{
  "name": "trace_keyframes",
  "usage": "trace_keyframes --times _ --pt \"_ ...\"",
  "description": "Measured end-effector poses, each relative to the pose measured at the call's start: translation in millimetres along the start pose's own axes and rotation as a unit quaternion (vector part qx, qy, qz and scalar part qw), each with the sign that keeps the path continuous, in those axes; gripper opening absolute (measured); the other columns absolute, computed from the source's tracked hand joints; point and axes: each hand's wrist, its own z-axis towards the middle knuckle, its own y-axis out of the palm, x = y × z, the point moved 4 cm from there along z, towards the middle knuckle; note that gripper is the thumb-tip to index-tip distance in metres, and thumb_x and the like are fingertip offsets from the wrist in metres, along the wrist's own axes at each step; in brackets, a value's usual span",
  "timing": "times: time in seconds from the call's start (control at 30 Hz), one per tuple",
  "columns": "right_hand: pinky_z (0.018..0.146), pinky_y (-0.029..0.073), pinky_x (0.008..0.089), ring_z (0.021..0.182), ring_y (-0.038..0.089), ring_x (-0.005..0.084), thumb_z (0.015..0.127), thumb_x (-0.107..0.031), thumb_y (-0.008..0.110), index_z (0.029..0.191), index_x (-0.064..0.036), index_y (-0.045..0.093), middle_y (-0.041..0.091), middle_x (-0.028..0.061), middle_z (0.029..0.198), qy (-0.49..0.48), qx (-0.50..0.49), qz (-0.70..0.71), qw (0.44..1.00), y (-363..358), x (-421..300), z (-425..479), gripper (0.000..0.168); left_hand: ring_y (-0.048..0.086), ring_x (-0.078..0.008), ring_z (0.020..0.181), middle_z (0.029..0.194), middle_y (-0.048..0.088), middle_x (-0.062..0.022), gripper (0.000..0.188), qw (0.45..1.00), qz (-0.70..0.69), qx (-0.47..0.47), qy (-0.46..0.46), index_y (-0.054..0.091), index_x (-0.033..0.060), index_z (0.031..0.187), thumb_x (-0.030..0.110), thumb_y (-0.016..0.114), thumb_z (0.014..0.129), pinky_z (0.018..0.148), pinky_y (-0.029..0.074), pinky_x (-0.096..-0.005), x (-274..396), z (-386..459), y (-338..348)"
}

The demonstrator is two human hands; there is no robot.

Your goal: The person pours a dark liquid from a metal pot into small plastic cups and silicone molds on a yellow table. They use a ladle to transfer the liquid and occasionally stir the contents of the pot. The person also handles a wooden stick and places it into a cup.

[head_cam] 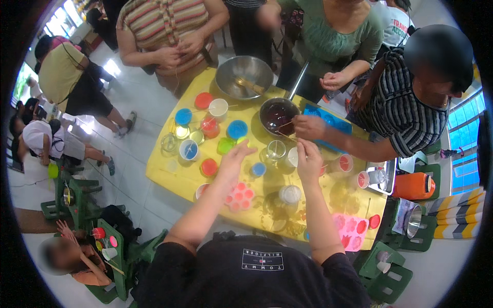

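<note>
My left hand reaches over the middle of the yellow-covered table, its fingers apart beside a lime-green round piece and a green mould or cup. Whether it touches them is unclear. My right hand pinches a thin stick that points toward the saucepan of dark red liquid. Partly behind that hand stands a white cup. Across the table, another person's hand holds a second stick over the pan. A clear glass jar stands between my hands.
A steel bowl holding utensils stands at the far edge. Red and blue filled cups crowd the left side. Pink moulds lie near me, a blue silicone mould by the pan. A metal tray is right. Several people stand around.
</note>
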Motion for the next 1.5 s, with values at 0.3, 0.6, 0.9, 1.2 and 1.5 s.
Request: trace_keyframes --times 0.3,0.6,0.9,1.2,1.5 --pt "0.073 0.048 0.0339 0.08 0.061 0.0283 0.084 -0.008 0.062 0.093 -0.002 0.066 0.064 0.0121 0.088 -0.044 -0.031 -0.097 0.994 30.0 22.4 23.4 0.012 0.03 -0.0276 0.134 0.144 0.036 -0.0155 0.072 0.923 -0.345 -0.144 -0.087 0.033 0.0076 0.141 0.061 0.025 0.093 0.106 0.023 -0.0428 11.4 4.9 3.4" --pt "0.076 0.047 0.0384 0.086 0.06 0.0309 0.081 -0.012 0.063 0.09 -0.006 0.067 0.064 0.0121 0.09 -0.089 -0.13 -0.141 0.977 71.3 56.5 32.2 0.011 0.042 -0.0307 0.126 0.141 0.039 -0.0172 0.07 0.807 -0.537 -0.235 -0.075 0.038 0.0071 0.137 0.06 0.027 0.093 0.103 0.033 -0.044 2.0 -8.8 -1.1" --pt "0.074 0.048 0.0391 0.081 0.06 0.0299 0.08 -0.01 0.063 0.087 -0.005 0.067 0.064 0.0114 0.084 -0.128 -0.079 -0.174 0.973 67.2 50.2 37.9 0.01 0.034 -0.0249 0.131 0.145 0.035 -0.0107 0.068 0.902 -0.397 -0.149 -0.086 0.034 0.0079 0.141 0.056 0.028 0.094 0.105 0.027 -0.0397 6.1 -39.0 -8.9" --pt "0.072 0.048 0.0392 0.079 0.061 0.0306 0.082 -0.013 0.062 0.086 -0.004 0.067 0.065 0.0128 0.085 -0.099 -0.08 -0.157 0.979 64.2 53.0 34.5 0.011 0.033 -0.0233 0.132 0.145 0.034 -0.0111 0.068 0.916 -0.368 -0.145 -0.061 0.033 0.0067 0.142 0.055 0.033 0.094 0.105 0.028 -0.0383 4.6 -62.8 -16.2" --pt "0.074 0.049 0.0367 0.081 0.063 0.0299 0.083 -0.013 0.062 0.088 -0.004 0.068 0.066 0.0128 0.088 -0.096 -0.024 -0.196 0.976 62.6 63.6 41.0 0.013 0.03 -0.0195 0.134 0.148 0.031 -0.0092 0.071 0.935 -0.328 -0.135 -0.028 0.031 0.0069 0.142 0.056 0.036 0.092 0.104 0.028 -0.0347 -1.5 -71.0 -25.4"
